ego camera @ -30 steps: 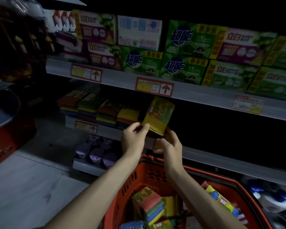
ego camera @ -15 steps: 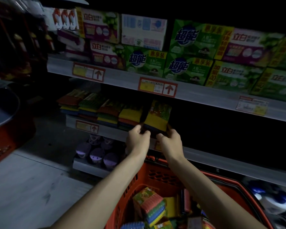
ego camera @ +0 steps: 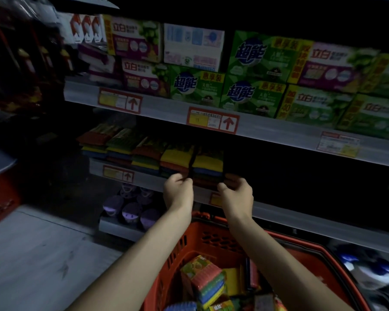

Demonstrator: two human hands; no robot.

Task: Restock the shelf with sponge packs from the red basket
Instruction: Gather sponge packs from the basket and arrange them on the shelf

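The sponge pack (ego camera: 208, 167) lies flat on the dim middle shelf (ego camera: 301, 218), right at its front edge, with its yellow layer on top. It closes the right end of a row of other sponge packs (ego camera: 144, 151) stacked along that same shelf. Both of the person's hands are at the shelf's lip. The left hand (ego camera: 179, 189) has its fingers curled and pinches the pack's near left corner. The right hand (ego camera: 236, 191) is curled round the near right corner. The light is poor there, so how deep the fingertips reach I cannot tell. Below the shelf and just in front of it stands the red basket (ego camera: 211, 234), with more sponge packs (ego camera: 204, 281) lying jumbled inside between the person's forearms. Above the shelf, the next board up carries green and purple soap boxes (ego camera: 256, 90), and a red-framed price label (ego camera: 212, 120) with an arrow sits on that board's edge. Under the shelf, to the left, a few round purple items (ego camera: 130, 209) sit on the lowest ledge.
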